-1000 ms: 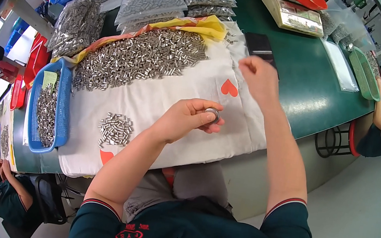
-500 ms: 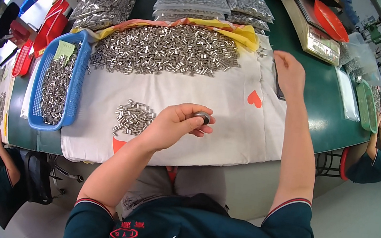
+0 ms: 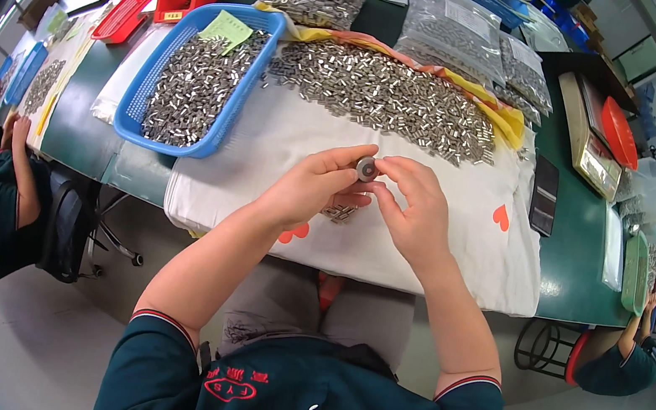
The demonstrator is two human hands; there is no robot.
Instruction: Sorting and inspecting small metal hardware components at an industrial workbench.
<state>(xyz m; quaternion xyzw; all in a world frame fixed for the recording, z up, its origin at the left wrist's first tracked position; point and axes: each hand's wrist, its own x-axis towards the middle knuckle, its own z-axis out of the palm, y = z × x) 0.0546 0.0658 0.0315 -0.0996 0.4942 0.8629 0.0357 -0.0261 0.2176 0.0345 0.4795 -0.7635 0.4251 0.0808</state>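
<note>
My left hand (image 3: 307,185) is closed around a round, dark metal disc-like piece with a hole at its middle (image 3: 366,169), held up over the white cloth (image 3: 469,226). At the right side of that piece, my right hand (image 3: 416,210) has its thumb and fingers brought together in a pinch. Whatever sits between those fingertips is too small to make out. Below both hands, a small pile of short metal cylinders (image 3: 338,213) shows only in part. Beyond them lies a large heap of the same silvery cylinders (image 3: 387,95), along the cloth's yellow and orange far edge.
To the left stands a blue basket (image 3: 243,95) of metal cylinders with a green note. Bags of parts (image 3: 448,28) line the back. On the right are a dark flat phone-like object (image 3: 544,195) and a scale (image 3: 585,133) with a red tray (image 3: 619,130). Co-workers sit at both sides.
My right hand has come from the cloth's far right edge to the round metal piece in my left hand. The view has shifted, so the table's things appear moved and turned.
</note>
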